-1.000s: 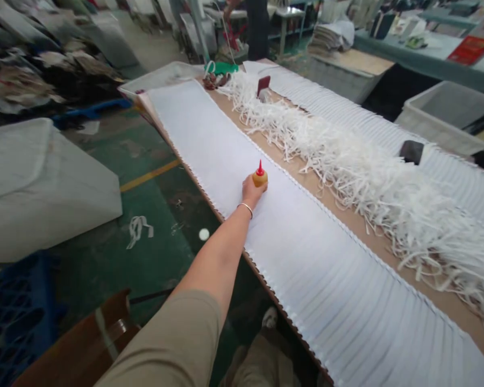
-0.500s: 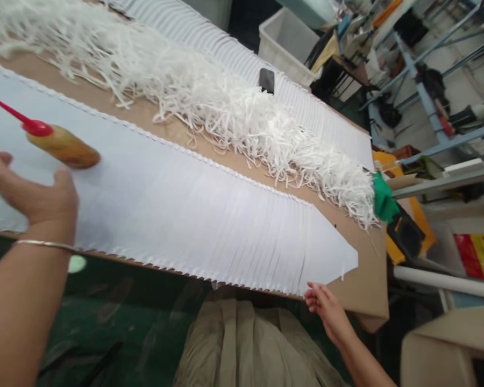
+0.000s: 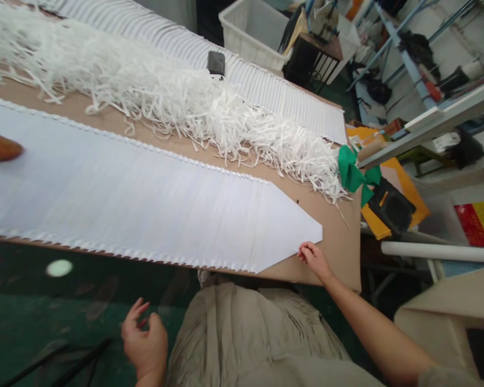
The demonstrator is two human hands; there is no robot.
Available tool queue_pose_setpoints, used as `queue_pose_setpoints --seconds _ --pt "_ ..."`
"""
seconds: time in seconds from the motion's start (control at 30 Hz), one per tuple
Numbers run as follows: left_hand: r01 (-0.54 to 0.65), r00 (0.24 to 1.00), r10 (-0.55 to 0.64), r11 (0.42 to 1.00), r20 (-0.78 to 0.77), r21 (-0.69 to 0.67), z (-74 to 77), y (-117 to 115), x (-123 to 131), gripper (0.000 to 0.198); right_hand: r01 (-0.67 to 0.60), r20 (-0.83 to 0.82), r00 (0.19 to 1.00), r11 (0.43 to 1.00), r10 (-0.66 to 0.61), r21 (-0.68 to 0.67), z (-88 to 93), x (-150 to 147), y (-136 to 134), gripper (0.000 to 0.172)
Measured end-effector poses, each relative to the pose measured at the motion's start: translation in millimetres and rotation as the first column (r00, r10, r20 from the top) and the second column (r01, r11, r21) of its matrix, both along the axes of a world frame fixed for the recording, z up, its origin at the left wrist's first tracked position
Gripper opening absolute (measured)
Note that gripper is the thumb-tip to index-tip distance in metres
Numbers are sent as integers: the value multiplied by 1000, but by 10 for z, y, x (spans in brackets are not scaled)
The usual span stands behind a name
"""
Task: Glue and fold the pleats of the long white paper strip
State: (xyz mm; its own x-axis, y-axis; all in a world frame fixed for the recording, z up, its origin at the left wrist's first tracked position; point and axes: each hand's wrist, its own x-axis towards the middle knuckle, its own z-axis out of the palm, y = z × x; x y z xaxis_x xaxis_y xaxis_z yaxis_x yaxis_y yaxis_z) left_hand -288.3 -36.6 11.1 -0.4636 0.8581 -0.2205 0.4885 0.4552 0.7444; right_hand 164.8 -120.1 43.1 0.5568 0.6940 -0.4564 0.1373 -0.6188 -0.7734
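Note:
A long row of overlapping white sheets [image 3: 137, 199] lies along the near side of the brown-covered table [image 3: 339, 242], tapering at its right end. Beside the slanted lower edge of that end is my right hand [image 3: 313, 259], its fingertips pinched together; whatever is between them is too small to make out. My left hand [image 3: 146, 338] is off the table, above the floor, with fingers loosely bent, apart and holding nothing. At the left border the yellow-brown body of a squeeze bottle [image 3: 0, 146] rests on the sheets, its nozzle out of view.
Behind the sheets runs a long heap of white paper strips [image 3: 157, 102]. Farther back are another row of layered sheets [image 3: 290, 99], a black box-like object [image 3: 216, 63] and a white bin [image 3: 250, 37]. Green cloth [image 3: 353, 169] hangs by the table's right end.
My left hand has left the area beside the bottle and dropped below the table edge. My right hand has moved to the tapered end and closed its fingertips. The view has shifted right.

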Motion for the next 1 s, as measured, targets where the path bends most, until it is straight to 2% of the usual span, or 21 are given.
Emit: queue_pose_setpoints --seconds 0.13,0.23,0.3,0.37,0.47,0.6,0.7,0.77,0.83,0.9,0.93,1.0 --pt "-65 998 61 984 -34 -167 -102 -1013 539 34 -85 45 995 996 85 2 -234 1033 -147 40" --pt "-168 986 161 937 -50 -306 -136 -1609 946 37 -149 98 984 989 149 -5 -323 1710 -169 51" --pt "-217 973 230 922 3 -322 -166 -1921 1221 35 -167 172 971 986 167 -17 -322 2116 -143 50" --pt "-265 950 303 910 74 -319 -201 -2161 1472 37 -158 269 949 987 162 -37 -295 2482 -85 42" --pt "-336 916 374 913 145 -233 -230 -2380 1749 36 -116 408 903 991 133 -66 -267 2911 53 30" --pt "-377 893 391 920 223 -104 -155 -2409 1925 30 -108 480 865 989 146 -104 -320 3171 213 21" --pt "-379 881 394 919 261 -107 13 -2245 2030 33 -128 465 869 984 171 -122 -361 3197 194 10" --pt "-333 888 354 935 295 -119 173 -2064 2159 38 -132 435 884 984 173 -122 -351 3189 89 12" --pt "-213 914 240 970 327 -116 360 -1851 2371 41 -133 392 905 985 167 -113 -303 3167 -80 19" --pt "-11 934 45 995 354 -97 567 -1640 2676 43 -144 353 920 985 168 -92 -217 3095 -279 27" --pt "108 924 -70 991 375 -80 674 -1549 2860 42 -161 337 924 984 178 -77 -160 3026 -377 30" --pt "348 858 -302 937 416 -37 889 -1411 3264 38 -226 303 925 973 228 -43 -13 2803 -542 32"
